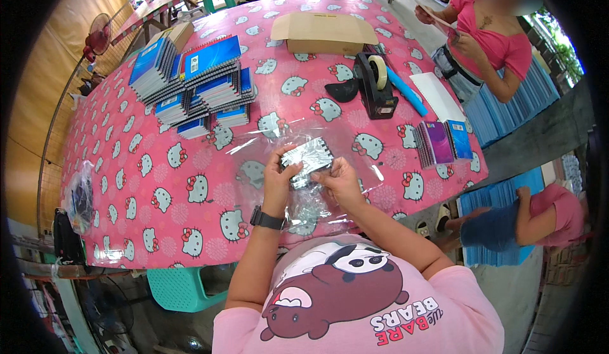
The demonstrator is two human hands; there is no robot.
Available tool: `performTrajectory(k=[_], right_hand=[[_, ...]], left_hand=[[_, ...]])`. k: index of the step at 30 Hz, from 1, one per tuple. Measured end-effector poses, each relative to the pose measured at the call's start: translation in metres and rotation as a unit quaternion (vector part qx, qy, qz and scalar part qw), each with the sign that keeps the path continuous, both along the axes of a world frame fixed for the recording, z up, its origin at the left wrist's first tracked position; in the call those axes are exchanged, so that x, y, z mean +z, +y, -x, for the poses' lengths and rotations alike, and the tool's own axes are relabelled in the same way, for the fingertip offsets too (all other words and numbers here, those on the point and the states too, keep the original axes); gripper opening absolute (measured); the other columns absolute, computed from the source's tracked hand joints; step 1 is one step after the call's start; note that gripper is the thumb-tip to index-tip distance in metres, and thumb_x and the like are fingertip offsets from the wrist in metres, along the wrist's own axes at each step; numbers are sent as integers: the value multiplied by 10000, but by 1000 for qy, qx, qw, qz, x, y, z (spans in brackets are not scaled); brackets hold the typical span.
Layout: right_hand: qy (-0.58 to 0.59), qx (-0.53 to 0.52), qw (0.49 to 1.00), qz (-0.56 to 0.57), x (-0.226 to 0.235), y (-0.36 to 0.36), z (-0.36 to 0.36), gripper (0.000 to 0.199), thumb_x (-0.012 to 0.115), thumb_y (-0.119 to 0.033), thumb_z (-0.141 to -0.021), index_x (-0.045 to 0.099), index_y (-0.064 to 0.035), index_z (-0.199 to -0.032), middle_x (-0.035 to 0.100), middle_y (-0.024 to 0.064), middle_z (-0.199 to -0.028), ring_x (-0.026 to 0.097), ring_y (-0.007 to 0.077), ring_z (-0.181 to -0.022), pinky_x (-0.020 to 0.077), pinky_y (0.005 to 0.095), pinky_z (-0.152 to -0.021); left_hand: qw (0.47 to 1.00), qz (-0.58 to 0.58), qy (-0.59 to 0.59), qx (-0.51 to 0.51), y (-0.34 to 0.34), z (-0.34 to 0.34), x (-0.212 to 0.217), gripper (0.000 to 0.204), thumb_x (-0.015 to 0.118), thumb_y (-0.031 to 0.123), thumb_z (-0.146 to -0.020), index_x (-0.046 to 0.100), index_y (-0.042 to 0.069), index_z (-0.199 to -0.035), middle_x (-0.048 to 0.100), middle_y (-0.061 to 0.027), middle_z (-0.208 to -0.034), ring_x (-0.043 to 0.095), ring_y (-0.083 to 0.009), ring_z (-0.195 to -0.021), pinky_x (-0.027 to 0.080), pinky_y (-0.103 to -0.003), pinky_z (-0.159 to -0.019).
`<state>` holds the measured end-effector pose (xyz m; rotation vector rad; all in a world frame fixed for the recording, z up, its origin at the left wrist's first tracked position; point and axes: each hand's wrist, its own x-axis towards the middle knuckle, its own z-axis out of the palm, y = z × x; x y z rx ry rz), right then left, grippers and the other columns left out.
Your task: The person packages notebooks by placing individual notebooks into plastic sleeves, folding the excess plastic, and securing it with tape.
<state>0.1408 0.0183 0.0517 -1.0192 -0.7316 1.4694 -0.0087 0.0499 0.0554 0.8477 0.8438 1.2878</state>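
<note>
My left hand [279, 175] and my right hand [340, 180] are closed on opposite sides of what looks like a small spiral notebook [309, 155]. Its face is whitish and glaring, with dark binding teeth along the right edge. Clear plastic wrap [304, 213] lies crumpled beneath my hands and spreads over the table around them. Both thumbs rest on the near part of the notebook. Whether the plastic encloses it, I cannot tell.
Stacked blue spiral notebooks [212, 59] stand at the far left of the pink table [184, 192]. Beyond my hands are a black tape dispenser [375, 87] and an open cardboard box [323, 33]. Purple and blue notebooks [436, 143] lie at right. Two people are nearby on the right.
</note>
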Motion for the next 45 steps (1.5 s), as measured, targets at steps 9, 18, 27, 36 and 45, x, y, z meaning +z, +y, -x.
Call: performTrajectory(k=[9, 18, 27, 36, 45], right_hand=[[-477, -7, 865, -157, -29, 12, -20, 303, 714, -94, -767, 413, -57, -767, 526, 59, -611, 519, 101, -478, 384, 260, -390], [150, 197, 945, 215, -9, 40, -64, 435, 581, -208, -863, 390, 0, -1194, 584, 177, -1005, 639, 254, -830, 551, 380, -687], [-35, 221, 954, -199, 27, 35, -51, 1032, 647, 110, -599, 100, -124, -1442, 381, 145, -1330, 357, 240, -1256, 334, 343, -1015], [-279, 241, 886, -282, 30, 30, -45, 950, 612, 43, -631, 150, -147, -1438, 393, 172, -1321, 427, 248, -1197, 427, 347, -923], [-560, 151, 781, -233, 109, 47, -44, 384, 666, -77, -748, 573, -48, -1119, 621, 90, -820, 615, 210, -738, 487, 312, -670]], left_hand=[[938, -154, 307, 43, -8, -5, -3, 817, 825, 138, -615, 357, 29, -1275, 520, -121, -1137, 538, -199, -1039, 445, -306, -893], [763, -391, 514, -40, -28, -8, 20, 955, 792, 78, -521, 328, 100, -1355, 463, -144, -1286, 375, -295, -1271, 147, -465, -1107], [992, -70, 77, -67, -23, 11, 23, 1206, 791, -15, -584, -36, 155, -1445, 392, -178, -1316, 434, -263, -1212, 395, -402, -996], [954, -172, 242, -41, -23, 1, 15, 1065, 773, 44, -573, 146, 111, -1431, 425, -120, -1230, 466, -239, -1160, 419, -367, -956], [863, -192, 467, 32, 1, 20, 78, 591, 708, 78, -721, 483, 73, -1267, 657, -77, -831, 629, -183, -796, 473, -309, -758]])
